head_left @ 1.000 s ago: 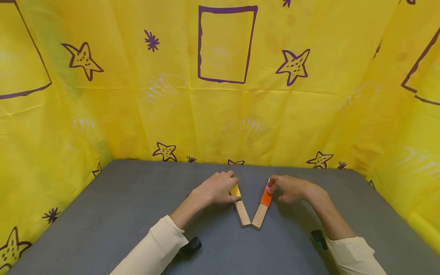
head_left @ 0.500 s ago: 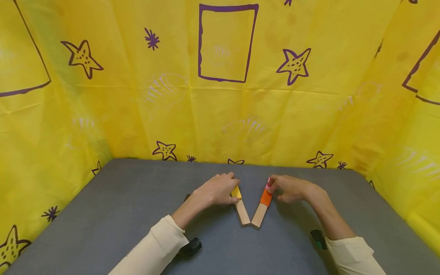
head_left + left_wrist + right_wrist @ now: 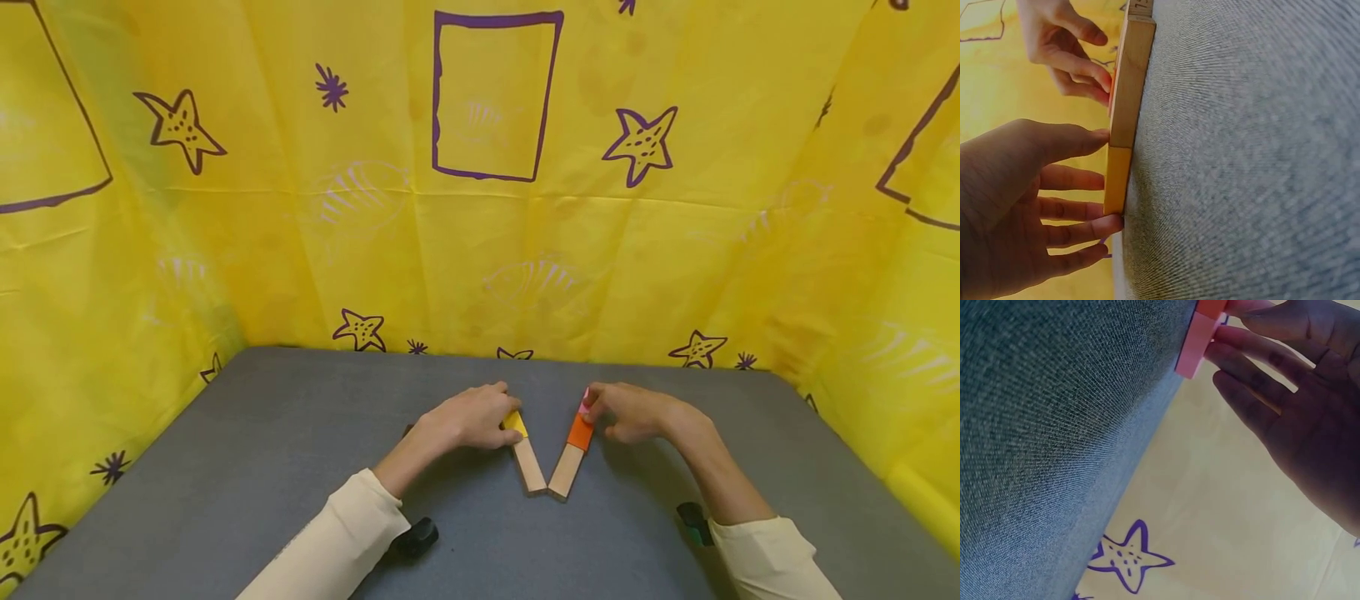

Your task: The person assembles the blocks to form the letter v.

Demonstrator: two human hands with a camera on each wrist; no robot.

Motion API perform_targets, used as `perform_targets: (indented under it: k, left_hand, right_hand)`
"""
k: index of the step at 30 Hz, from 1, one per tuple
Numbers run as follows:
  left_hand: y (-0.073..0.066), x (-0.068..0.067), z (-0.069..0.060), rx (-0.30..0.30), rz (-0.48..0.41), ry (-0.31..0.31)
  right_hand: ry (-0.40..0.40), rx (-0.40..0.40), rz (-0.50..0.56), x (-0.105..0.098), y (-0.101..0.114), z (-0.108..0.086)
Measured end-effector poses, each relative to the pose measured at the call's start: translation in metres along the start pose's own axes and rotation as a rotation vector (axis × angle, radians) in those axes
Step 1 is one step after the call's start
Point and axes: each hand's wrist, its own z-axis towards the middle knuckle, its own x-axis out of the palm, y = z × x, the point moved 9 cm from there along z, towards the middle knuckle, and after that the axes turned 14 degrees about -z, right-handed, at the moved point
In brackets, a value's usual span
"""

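Two rows of wooden blocks meet in a V on the grey table. On the left, a yellow block (image 3: 516, 424) lies end to end with a plain wood block (image 3: 529, 467). My left hand (image 3: 477, 417) touches the yellow block; in the left wrist view its fingers are fairly straight, thumb tip at the joint and one fingertip at the far end. The right row holds a plain wood block (image 3: 567, 471), an orange block (image 3: 581, 432) and a pink block (image 3: 1196, 345) at the far end. My right hand (image 3: 630, 412) rests extended fingers against the pink and orange blocks.
The grey tabletop (image 3: 300, 433) runs back to a yellow cloth (image 3: 480, 250) printed with stars and fish, which also hangs at both sides. A small dark object (image 3: 408, 429) shows partly behind my left wrist. Dark wrist devices (image 3: 417, 537) sit under both forearms.
The yellow block has slid slightly toward me, and the dark gap before the plain block has closed. My left fingers have shifted slightly the same way. My right hand has stayed in place.
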Motion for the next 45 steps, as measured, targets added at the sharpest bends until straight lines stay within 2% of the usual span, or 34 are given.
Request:
perform_targets:
  k: [7,18,25,45]
  left_hand:
    - [-0.0014,0.0002,0.0005,0.002,-0.001,0.027]
    - [-0.0068,0.0009,-0.0005,0.048,0.000,0.043]
    - [-0.0053,0.0040,-0.0002,0.038,-0.002,0.049]
    - [-0.0058,0.0045,-0.0011,0.026,0.012,0.046]
  right_hand:
    - [-0.004,-0.004,-0.009,-0.0013,-0.0018,-0.0008]
    - [0.005,0.004,-0.001,-0.0006,-0.0021,-0.0014]
    - [0.021,0.018,0.005,0.0014,-0.0020,-0.0014]
    - [0.003,-0.015,-0.002,-0.0005,0.0010,-0.0006]
